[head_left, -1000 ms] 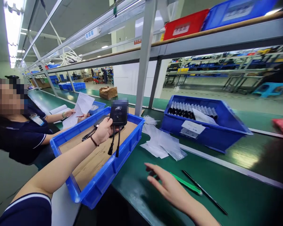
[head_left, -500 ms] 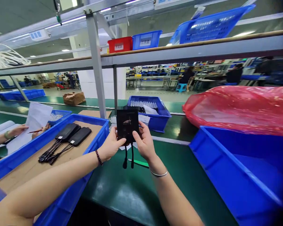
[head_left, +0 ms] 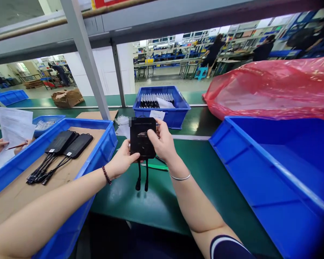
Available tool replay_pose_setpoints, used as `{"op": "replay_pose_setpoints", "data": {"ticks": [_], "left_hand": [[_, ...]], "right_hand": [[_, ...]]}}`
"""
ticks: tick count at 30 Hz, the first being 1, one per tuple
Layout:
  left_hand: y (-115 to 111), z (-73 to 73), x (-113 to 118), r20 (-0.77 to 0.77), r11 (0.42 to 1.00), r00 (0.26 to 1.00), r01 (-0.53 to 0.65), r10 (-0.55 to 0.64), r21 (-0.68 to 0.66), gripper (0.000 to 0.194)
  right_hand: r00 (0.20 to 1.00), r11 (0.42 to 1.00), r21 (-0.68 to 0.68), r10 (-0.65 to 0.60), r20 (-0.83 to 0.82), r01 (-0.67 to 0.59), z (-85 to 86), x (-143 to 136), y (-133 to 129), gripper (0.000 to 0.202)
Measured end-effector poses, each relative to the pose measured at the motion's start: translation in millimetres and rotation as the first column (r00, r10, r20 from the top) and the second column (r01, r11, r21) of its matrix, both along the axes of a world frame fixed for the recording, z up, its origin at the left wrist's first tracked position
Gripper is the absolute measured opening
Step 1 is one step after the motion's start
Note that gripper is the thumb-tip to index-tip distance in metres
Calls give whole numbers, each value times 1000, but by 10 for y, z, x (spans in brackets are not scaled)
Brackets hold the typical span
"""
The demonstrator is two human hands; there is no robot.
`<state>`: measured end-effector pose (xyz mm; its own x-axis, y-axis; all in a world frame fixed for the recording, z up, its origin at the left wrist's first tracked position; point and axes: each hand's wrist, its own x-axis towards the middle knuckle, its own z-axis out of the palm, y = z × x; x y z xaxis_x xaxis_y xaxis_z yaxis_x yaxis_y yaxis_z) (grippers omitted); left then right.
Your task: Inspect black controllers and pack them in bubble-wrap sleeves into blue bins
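Clock positions are taken from the black MANTIS-marked device (head_left: 142,141), which is held above the green worktop (head_left: 129,207), logo face toward the wearer. At 9 o'clock, the blue tray (head_left: 104,154) has a cardboard liner (head_left: 67,169) carrying a pile of similar black units (head_left: 59,141), partly overlapping, their cables pointing to its 7 o'clock. At 1 o'clock, the blue parts bin (head_left: 175,119) contains a row of clear-and-black pieces and a white sheet (head_left: 165,103). Between 3 and 4 o'clock stands the large blue bin (head_left: 259,187), with a red plastic bag (head_left: 270,90) just behind its far rim. Between 9 and 10 o'clock, the small blue basket (head_left: 58,120) contains whitish items too small to identify. The left hand (head_left: 124,160) grips the device's lower-left corner, thumb in front; its forearm enters from 8 o'clock. The right hand (head_left: 163,142) grips the right edge, thumb flat on the face, fingers behind; its forearm enters from 5 o'clock. Both grips are closed to the device's thickness. Two leads (head_left: 143,176) hang to 6 o'clock.
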<state>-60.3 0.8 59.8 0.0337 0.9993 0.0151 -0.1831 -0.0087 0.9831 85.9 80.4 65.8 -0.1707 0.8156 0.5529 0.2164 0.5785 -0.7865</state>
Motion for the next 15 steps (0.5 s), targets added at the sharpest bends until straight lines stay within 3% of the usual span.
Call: {"op": "replay_pose_setpoints", "data": {"ticks": [4, 15], "left_hand": [[32, -3, 9, -1, 999, 999, -32, 32, 8, 45], [-15, 28, 12, 22, 995, 998, -56, 58, -77, 47]], "right_hand": [[999, 1000, -7, 23, -29, -23, -55, -40, -3, 64], [967, 973, -97, 192, -164, -210, -88, -89, 66, 56]]}}
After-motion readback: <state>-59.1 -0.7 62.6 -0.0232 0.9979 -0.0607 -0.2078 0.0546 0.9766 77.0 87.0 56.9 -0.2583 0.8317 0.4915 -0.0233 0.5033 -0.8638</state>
